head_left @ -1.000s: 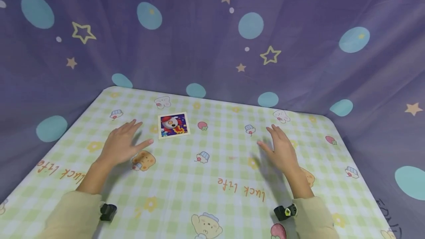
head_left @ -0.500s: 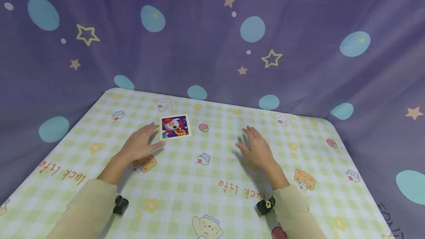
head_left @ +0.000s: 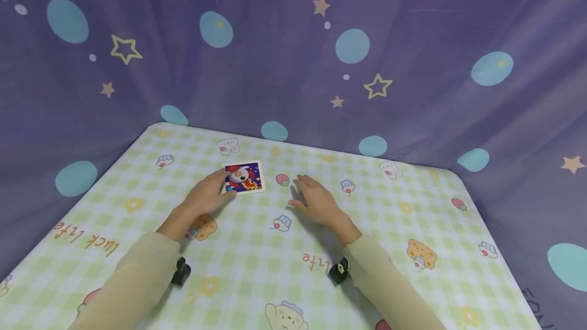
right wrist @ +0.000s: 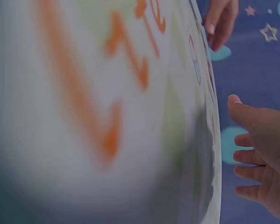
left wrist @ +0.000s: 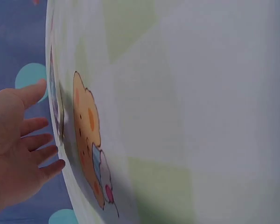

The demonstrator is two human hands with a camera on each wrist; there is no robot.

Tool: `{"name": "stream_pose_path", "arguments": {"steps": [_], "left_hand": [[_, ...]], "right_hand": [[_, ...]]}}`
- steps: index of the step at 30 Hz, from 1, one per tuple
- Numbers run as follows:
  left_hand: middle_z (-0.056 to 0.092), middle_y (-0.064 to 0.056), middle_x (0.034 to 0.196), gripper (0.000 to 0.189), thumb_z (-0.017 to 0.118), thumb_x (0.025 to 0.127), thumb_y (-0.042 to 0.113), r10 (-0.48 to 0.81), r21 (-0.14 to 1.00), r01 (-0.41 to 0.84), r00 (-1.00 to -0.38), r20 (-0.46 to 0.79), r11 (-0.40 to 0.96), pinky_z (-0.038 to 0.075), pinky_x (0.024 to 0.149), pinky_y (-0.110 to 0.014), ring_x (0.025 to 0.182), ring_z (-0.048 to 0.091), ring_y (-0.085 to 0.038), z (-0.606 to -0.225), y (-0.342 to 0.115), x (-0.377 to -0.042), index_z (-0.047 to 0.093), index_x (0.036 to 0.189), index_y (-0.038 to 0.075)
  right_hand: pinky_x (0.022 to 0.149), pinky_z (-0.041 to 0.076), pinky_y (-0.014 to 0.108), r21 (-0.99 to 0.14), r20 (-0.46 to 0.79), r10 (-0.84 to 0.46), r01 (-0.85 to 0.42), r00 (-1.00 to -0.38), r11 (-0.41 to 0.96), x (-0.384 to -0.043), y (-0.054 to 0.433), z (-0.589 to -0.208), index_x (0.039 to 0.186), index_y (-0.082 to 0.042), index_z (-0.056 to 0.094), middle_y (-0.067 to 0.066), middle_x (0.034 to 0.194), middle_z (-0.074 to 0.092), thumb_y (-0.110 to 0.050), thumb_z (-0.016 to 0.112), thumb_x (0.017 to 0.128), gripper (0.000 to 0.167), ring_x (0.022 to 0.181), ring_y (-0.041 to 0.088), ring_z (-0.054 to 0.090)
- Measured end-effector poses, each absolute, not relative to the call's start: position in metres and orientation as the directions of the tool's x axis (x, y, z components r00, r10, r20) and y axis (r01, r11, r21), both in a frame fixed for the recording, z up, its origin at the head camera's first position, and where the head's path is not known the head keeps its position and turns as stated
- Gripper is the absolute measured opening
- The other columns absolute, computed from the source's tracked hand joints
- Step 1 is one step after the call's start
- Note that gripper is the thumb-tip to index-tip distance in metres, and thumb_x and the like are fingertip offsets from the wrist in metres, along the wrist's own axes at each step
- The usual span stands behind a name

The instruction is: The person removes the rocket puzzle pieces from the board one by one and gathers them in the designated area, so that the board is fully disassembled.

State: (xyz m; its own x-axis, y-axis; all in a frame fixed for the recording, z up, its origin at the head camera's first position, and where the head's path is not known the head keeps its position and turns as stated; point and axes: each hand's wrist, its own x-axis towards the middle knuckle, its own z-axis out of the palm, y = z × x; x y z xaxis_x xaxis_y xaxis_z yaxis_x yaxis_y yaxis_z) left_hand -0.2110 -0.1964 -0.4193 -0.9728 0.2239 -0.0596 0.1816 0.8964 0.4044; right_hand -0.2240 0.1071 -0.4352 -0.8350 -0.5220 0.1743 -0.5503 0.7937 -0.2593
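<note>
Tabletop [head_left: 243, 264], left fingers [head_left: 219, 174] at card [head_left: 246, 177] edge; right [head_left: 308, 182] apart

The tablecloth [head_left: 247, 248] carries orange printed lettering, upside down in the head view: "luck life" [head_left: 89, 241] at the left of the frame, and "life" [head_left: 315, 262] at lower centre, its print running up to the black wrist camera [head_left: 339, 271]. On the purple curtain [head_left: 275, 65], at the lower right edge, stand dark letters [head_left: 533, 304], an O and N among them, the rest unclear. The right wrist view shows large orange strokes [right wrist: 113, 140] on the cloth, blurred at upper left.
</note>
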Motion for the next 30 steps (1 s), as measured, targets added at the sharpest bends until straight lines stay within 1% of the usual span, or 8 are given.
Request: {"name": "stream_pose_path", "arguments": {"steps": [6, 9, 13, 17, 20, 25, 30], "left_hand": [[0.024, -0.028, 0.155, 0.070, 0.053, 0.097, 0.033, 0.219, 0.331, 0.176, -0.971, -0.096, 0.927, 0.025, 0.119, -0.056, 0.144, 0.024, -0.045, -0.425, -0.195, -0.225, 0.026, 0.148, -0.007], [0.022, -0.028, 0.156, 0.071, 0.052, 0.097, 0.033, 0.214, 0.326, 0.162, -0.969, -0.128, 0.931, 0.024, 0.120, -0.054, 0.145, 0.022, -0.044, -0.424, -0.194, -0.228, 0.024, 0.148, -0.007], [0.019, -0.027, 0.157, 0.069, 0.051, 0.098, 0.033, 0.209, 0.312, 0.150, -0.964, -0.164, 0.938, 0.023, 0.120, -0.054, 0.145, 0.021, -0.044, -0.421, -0.193, -0.228, 0.025, 0.148, -0.007], [0.018, -0.027, 0.157, 0.065, 0.049, 0.099, 0.032, 0.225, 0.287, 0.172, -0.960, -0.164, 0.943, 0.025, 0.119, -0.055, 0.145, 0.022, -0.044, -0.417, -0.190, -0.224, 0.027, 0.147, -0.006], [0.022, -0.027, 0.156, 0.063, 0.051, 0.099, 0.031, 0.261, 0.262, 0.217, -0.955, -0.144, 0.940, 0.028, 0.118, -0.054, 0.144, 0.025, -0.044, -0.415, -0.185, -0.222, 0.030, 0.146, -0.007], [0.028, -0.027, 0.154, 0.063, 0.053, 0.098, 0.032, 0.317, 0.214, 0.288, -0.940, -0.121, 0.934, 0.032, 0.116, -0.053, 0.142, 0.030, -0.044, -0.417, -0.174, -0.219, 0.035, 0.144, -0.006], [0.027, -0.027, 0.154, 0.063, 0.054, 0.098, 0.032, 0.341, 0.218, 0.306, -0.929, -0.142, 0.927, 0.033, 0.116, -0.053, 0.142, 0.031, -0.044, -0.418, -0.171, -0.217, 0.034, 0.145, -0.005]], "right_hand": [[0.119, 0.032, 0.041, -0.290, 0.095, -0.559, -0.560, -0.824, 0.776, -0.238, 0.071, -0.433, 0.141, -0.006, 0.046, 0.013, 0.151, 0.043, -0.041, 0.060, 0.093, 0.061, 0.142, 0.029, 0.040], [0.120, 0.031, 0.039, -0.291, 0.039, -0.580, -0.564, -0.814, 0.773, -0.243, 0.054, -0.434, 0.142, -0.007, 0.044, 0.011, 0.153, 0.040, -0.041, 0.057, 0.095, 0.060, 0.143, 0.027, 0.037], [0.120, 0.031, 0.038, -0.256, 0.016, -0.641, -0.623, -0.768, 0.739, -0.249, 0.035, -0.435, 0.142, -0.009, 0.045, 0.008, 0.154, 0.040, -0.039, 0.054, 0.097, 0.055, 0.144, 0.024, 0.036], [0.119, 0.034, 0.038, -0.242, 0.022, -0.698, -0.681, -0.716, 0.691, -0.253, 0.021, -0.433, 0.144, -0.011, 0.045, 0.008, 0.154, 0.039, -0.034, 0.052, 0.099, 0.051, 0.145, 0.023, 0.036], [0.119, 0.034, 0.037, -0.252, -0.003, -0.697, -0.674, -0.717, 0.694, -0.255, 0.018, -0.431, 0.146, -0.013, 0.042, 0.007, 0.155, 0.038, -0.032, 0.051, 0.100, 0.051, 0.145, 0.022, 0.034], [0.118, 0.035, 0.038, -0.280, -0.041, -0.673, -0.638, -0.739, 0.718, -0.253, 0.023, -0.431, 0.146, -0.014, 0.042, 0.006, 0.156, 0.036, -0.033, 0.050, 0.100, 0.051, 0.146, 0.022, 0.033], [0.118, 0.035, 0.040, -0.320, -0.054, -0.679, -0.632, -0.732, 0.706, -0.248, 0.032, -0.434, 0.146, -0.014, 0.041, 0.007, 0.156, 0.035, -0.033, 0.052, 0.099, 0.052, 0.146, 0.024, 0.033]]}}
